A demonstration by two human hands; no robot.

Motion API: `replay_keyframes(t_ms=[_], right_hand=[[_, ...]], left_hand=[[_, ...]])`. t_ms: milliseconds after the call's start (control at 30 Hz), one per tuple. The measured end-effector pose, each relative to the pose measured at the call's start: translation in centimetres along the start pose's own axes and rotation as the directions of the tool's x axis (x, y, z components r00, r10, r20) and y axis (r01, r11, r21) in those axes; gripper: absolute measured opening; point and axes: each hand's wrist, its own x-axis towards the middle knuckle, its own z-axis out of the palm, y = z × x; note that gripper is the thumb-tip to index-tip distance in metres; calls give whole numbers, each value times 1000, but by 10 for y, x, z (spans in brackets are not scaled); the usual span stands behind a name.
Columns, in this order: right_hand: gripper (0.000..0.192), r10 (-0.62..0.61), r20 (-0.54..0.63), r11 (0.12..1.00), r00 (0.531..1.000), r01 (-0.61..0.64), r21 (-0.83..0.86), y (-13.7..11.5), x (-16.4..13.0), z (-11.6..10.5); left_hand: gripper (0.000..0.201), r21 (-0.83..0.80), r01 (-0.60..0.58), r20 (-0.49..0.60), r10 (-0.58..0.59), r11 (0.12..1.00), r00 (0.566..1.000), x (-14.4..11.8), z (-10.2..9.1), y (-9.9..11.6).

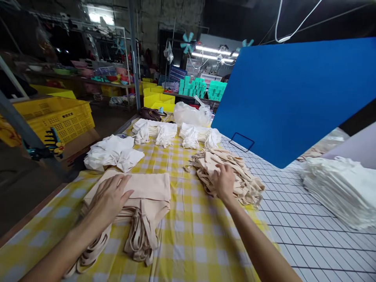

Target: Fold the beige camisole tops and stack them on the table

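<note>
My left hand (110, 196) lies flat, fingers spread, on top of a neat stack of beige cloth bags (147, 192) whose straps hang toward me. My right hand (223, 181) rests on a looser heap of beige bags (235, 172) further right, fingers curled onto the top piece. Whether it grips a bag I cannot tell. Both piles sit on a yellow and white checked cloth (188, 235) covering the table.
White cloth piles (111, 152) (155, 131) (199, 135) lie at the far side, with a clear plastic bag (190, 113) behind. A big blue board (293, 98) leans at right above a white gridded surface (293, 219). A stack of white fabric (343, 188) sits far right. Yellow crates (58, 115) stand left.
</note>
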Motion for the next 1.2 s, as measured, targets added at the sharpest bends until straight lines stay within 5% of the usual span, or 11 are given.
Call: replay_keyframes(t_ms=[167,367,533,700,833,900,967,1067,1133,1200], right_hand=[[28,-38,199,974,979,81,-213,33,41,-6],[31,-53,173,983,983,81,-162,35,53,-9],[26,-215,-50,971,975,219,94,29,35,-46],[22,-373,-349,809,860,486,331,4,8,-116],[24,-498,-401,719,769,625,305,-12,-8,-161],[27,-521,-390,716,759,638,284,-13,-15,-170],[28,-497,-370,736,785,607,299,-8,-21,-171],[25,-327,-266,784,907,418,459,4,-26,-159],[25,-139,-77,771,987,157,617,11,-28,-144],[28,28,218,684,976,-177,707,17,-31,-126]], left_hand=[[31,-232,-85,-15,84,969,996,-9,-13,60],[32,-437,-46,46,73,898,996,-21,-10,108],[36,-603,99,197,27,792,980,-10,-21,123],[45,-759,177,236,12,626,972,21,-38,165],[67,-852,159,163,-37,498,986,40,-42,196],[65,-862,227,224,-61,453,973,43,-43,202],[47,-853,375,406,12,363,914,41,-45,201],[42,-815,562,579,202,139,790,32,-44,193],[44,-789,613,603,219,27,767,25,-39,189],[43,-752,657,639,187,-51,746,18,-28,189]])
